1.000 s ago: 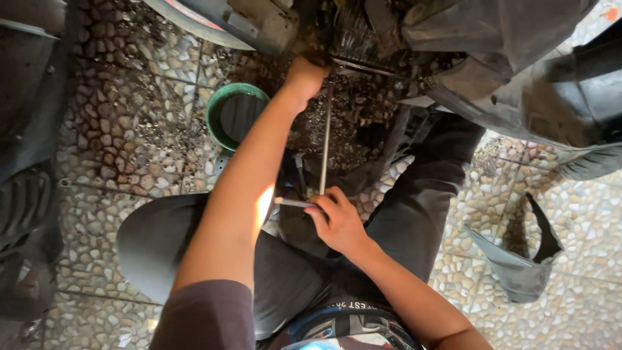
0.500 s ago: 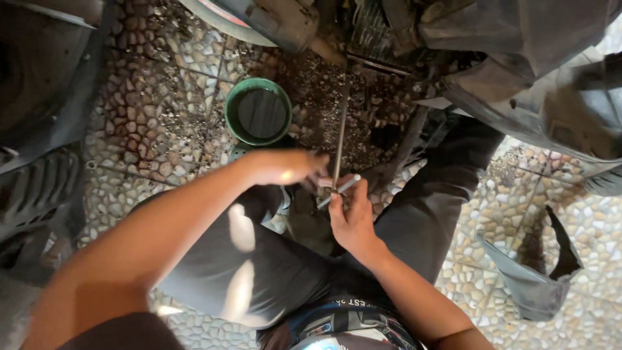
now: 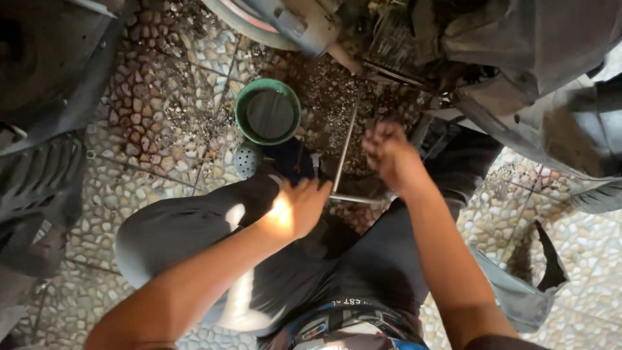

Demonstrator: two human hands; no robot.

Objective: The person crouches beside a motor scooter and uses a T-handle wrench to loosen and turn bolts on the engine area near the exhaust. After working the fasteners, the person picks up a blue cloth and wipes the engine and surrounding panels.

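Moved since earlier frame: left hand pulled back onto left knee, right hand off the long metal rod, now raised beside it. Left hand: fingers curled over a dark cloth, seemingly gripping it. Right hand: loosely closed, blurred, grip not determinable. Rod: L-shaped, lying on pebble floor between the knees, running toward the motorcycle underside. Green bucket beyond the left knee.

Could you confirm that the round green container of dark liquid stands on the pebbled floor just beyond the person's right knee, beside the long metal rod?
Not quite: the head view shows the green container beyond the left knee, not the right. It does stand on the pebbled floor, with the long metal rod beside it.
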